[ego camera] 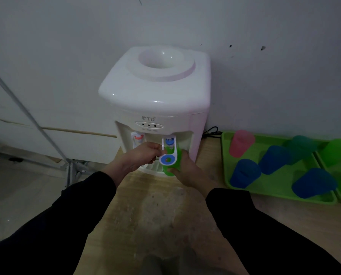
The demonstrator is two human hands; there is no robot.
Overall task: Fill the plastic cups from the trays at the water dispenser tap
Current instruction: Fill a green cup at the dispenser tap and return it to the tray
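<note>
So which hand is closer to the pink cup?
Right. The right hand holds the green cup under the blue tap, on the side toward the pink cup. The left hand holds the tap's white lever, farther left of it.

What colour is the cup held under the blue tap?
Green. The head view shows it best: the cup in the right hand, under the tap.

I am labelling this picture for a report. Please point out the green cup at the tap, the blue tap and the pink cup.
green cup point(168, 150), head view, upper wall under the tap.
blue tap point(168, 141), head view, its blue cap.
pink cup point(241, 143), head view, side wall.
</note>
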